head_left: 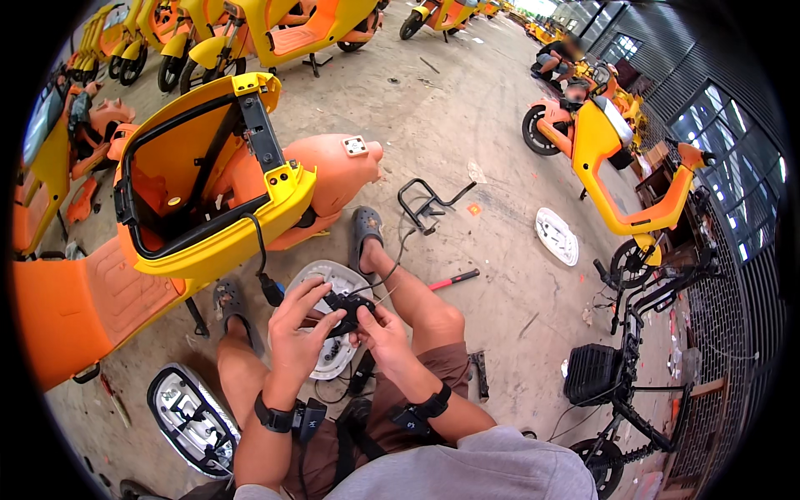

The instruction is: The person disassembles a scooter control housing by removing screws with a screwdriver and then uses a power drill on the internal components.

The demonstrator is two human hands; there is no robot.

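My left hand (301, 327) and my right hand (375, 337) grip a small black component (352, 310) with thin cables, my right thumb pressing on its face. Beneath them lies a white oval plastic piece (329, 363). Just behind, a yellow and orange scooter body (204, 265) has its black-rimmed compartment open, a black cable (260, 250) hanging from it to a plug left of my hands. A red-handled tool (450, 278) lies on the floor to the right, with a bent black tube frame (423, 200) farther forward.
A bare scooter frame (625, 367) stands at my right, below another scooter (608, 183). A person (554, 62) crouches far back near scooters. Rows of scooters (292, 33) line the back. White panels lie at lower left (187, 408) and right (557, 236).
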